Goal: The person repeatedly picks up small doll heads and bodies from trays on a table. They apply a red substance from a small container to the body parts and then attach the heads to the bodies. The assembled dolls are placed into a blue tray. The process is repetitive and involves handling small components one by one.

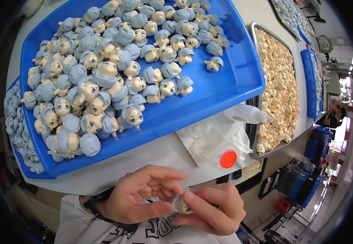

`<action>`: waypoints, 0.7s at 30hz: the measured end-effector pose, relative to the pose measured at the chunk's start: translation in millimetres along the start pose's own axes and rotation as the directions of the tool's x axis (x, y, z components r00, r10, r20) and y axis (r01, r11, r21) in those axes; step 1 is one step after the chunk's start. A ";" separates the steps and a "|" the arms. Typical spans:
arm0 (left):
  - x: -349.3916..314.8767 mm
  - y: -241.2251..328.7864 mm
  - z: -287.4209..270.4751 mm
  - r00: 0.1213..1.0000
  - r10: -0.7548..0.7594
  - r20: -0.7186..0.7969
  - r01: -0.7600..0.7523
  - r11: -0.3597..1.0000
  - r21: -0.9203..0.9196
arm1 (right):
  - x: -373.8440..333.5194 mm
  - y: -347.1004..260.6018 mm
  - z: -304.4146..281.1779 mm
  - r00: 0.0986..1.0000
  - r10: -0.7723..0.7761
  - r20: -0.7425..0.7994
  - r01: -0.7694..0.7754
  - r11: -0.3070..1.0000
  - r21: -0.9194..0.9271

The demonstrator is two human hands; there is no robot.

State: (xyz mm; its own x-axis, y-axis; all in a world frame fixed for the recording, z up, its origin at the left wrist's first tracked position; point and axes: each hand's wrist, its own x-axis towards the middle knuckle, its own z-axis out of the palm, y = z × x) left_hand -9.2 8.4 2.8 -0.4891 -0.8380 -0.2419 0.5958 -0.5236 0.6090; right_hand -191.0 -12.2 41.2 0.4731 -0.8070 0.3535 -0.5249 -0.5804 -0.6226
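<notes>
A small doll head [183, 206] with light blue hair is pinched in the fingers of my right hand [221, 207], low in front of my body. My left hand [144, 195] is close beside it, its thumb and fingers apart. The left thumb tip comes up to the head; whether it touches I cannot tell. My right fingers cover part of the head. Beyond my hands, a large blue tray [221, 87] holds a heap of doll heads [89, 91] with blue hair and painted eyes.
Right of the blue tray stand a white squeeze bottle [245, 114] and a small container with red contents [228, 159], by white cloth [197, 152]. A metal tray [254, 152] of cream-coloured face parts lies farther right. Blue hair parts [20, 122] fill another tray at the left.
</notes>
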 end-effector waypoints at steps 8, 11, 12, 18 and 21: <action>-1.1 10.1 -0.1 0.983 -0.165 0.082 0.160 0.985 0.066 | -15.3 -4.6 10.7 0.993 -0.057 -0.100 0.050 0.996 -0.072; 2.1 10.5 -1.0 0.964 -0.236 0.121 0.225 0.970 0.096 | -23.0 8.4 22.0 0.965 -0.187 -0.182 0.196 0.980 0.030; 2.5 8.5 -2.1 0.963 -0.237 0.128 0.224 0.968 0.109 | -12.1 -0.4 7.5 0.994 -0.074 -0.082 0.079 0.995 0.065; -4.2 10.3 3.0 0.990 -0.119 0.071 0.107 0.982 0.157 | -19.4 2.6 20.7 0.983 -0.083 -0.164 0.101 0.990 0.102; -19.2 18.3 12.1 0.997 0.041 -0.065 -0.022 0.961 0.274 | -26.1 -12.4 4.2 0.994 0.006 -0.112 0.012 0.986 0.167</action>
State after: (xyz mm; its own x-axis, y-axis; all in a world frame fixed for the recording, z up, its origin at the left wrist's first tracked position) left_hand 3.4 16.8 27.8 -0.4216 -0.8672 -0.2649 0.4088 -0.4426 0.7981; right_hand -193.9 16.5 36.7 0.3872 -0.8179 0.4256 -0.3935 -0.5641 -0.7259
